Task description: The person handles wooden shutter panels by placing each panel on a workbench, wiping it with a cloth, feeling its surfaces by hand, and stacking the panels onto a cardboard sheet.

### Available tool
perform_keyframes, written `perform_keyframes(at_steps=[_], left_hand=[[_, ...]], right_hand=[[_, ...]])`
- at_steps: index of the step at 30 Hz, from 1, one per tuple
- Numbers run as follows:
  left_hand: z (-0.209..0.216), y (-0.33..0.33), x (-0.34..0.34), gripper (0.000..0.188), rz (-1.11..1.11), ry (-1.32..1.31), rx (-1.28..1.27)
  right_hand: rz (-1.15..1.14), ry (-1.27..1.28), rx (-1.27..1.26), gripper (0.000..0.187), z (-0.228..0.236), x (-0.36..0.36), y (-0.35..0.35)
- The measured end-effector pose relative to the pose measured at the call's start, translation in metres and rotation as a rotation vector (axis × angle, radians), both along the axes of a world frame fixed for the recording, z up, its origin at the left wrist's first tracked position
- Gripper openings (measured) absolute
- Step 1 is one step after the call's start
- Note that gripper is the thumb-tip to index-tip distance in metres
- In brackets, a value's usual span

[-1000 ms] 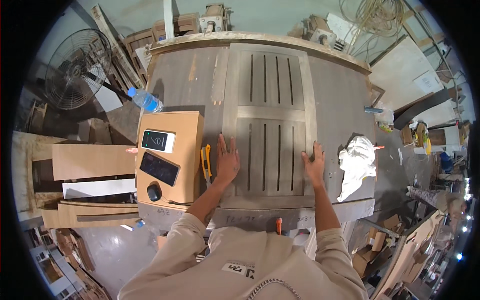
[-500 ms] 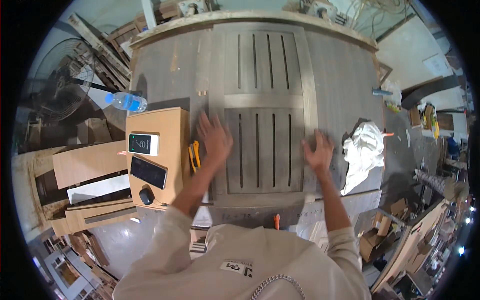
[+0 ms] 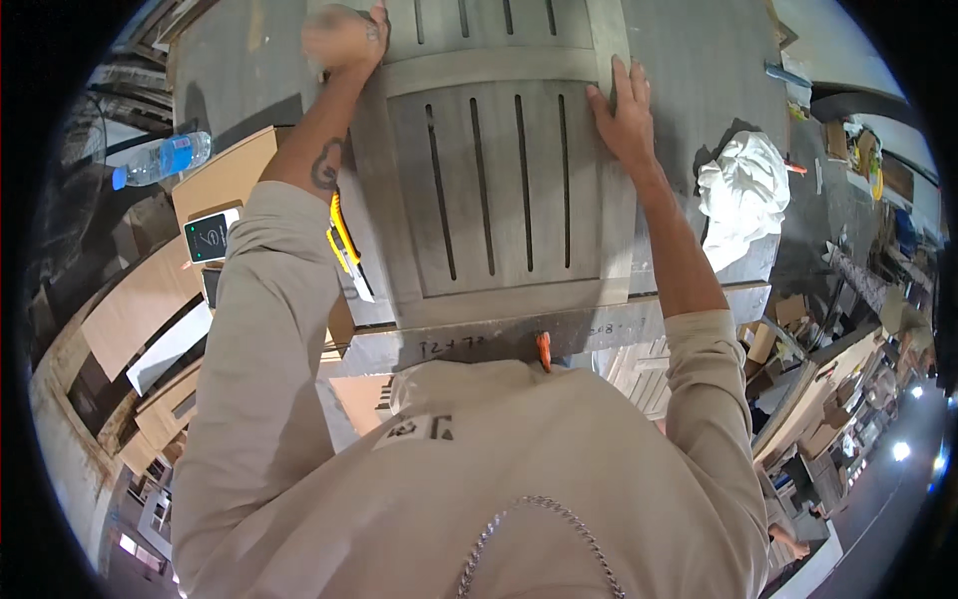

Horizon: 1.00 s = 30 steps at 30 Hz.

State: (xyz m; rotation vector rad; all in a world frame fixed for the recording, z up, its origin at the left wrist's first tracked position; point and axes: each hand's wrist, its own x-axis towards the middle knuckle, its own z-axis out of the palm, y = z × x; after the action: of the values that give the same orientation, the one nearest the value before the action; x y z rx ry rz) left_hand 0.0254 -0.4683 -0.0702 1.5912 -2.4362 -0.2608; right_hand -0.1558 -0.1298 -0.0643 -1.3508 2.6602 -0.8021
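Note:
A grey-brown wooden door panel [image 3: 499, 290] with rows of dark slots lies flat on the workbench. My right hand [image 3: 627, 115] rests open on its right-hand frame, fingers stretched away from me. My left hand [image 3: 344, 40] is at the upper left, over the panel's left side; it looks curled, but it is blurred and most of its fingers are hidden. A dark bit shows under its wrist, too small to name. Beside my left forearm, a yellow utility knife [image 3: 343, 240] lies with its blade toward me.
A cardboard box [image 3: 220, 180] at left carries a white-edged device [image 3: 210, 237], partly behind my sleeve. A water bottle [image 3: 165, 160] lies beyond. Right of the panel sits a crumpled white cloth [image 3: 743, 190]. An orange-handled tool [image 3: 543, 349] is at the bench's near edge.
Both hands have moved farther away over the panel, the left one to its upper left. The view has shifted forward, with the panel now higher in the picture.

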Motion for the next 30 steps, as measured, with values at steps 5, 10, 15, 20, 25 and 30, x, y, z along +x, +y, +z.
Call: perform_keyframes(at_steps=[5,10,15,20,25,30], left_hand=[[0.014,-0.003,0.007,0.081,0.075,-0.167,0.061],[0.014,0.011,0.005,0.08,0.064,-0.22,0.037],[0.03,0.011,0.006,0.078,0.089,-0.2,-0.002],[0.008,0.003,0.021,0.082,-0.005,-0.051,-0.074],[0.002,-0.001,0.014,0.08,-0.011,-0.033,-0.154],[0.001,0.001,0.016,0.081,0.008,-0.045,-0.189]], right_hand=[[0.033,0.089,-0.042,0.061,-0.004,0.002,-0.008],[0.025,0.14,-0.04,0.058,-0.01,0.005,-0.007],[0.045,0.101,0.029,0.059,0.003,-0.003,-0.013],[0.166,0.198,0.002,0.063,0.009,-0.02,-0.025],[0.111,0.198,0.059,0.054,0.007,-0.01,-0.026],[-0.033,0.148,0.165,0.052,0.021,0.004,-0.036]])
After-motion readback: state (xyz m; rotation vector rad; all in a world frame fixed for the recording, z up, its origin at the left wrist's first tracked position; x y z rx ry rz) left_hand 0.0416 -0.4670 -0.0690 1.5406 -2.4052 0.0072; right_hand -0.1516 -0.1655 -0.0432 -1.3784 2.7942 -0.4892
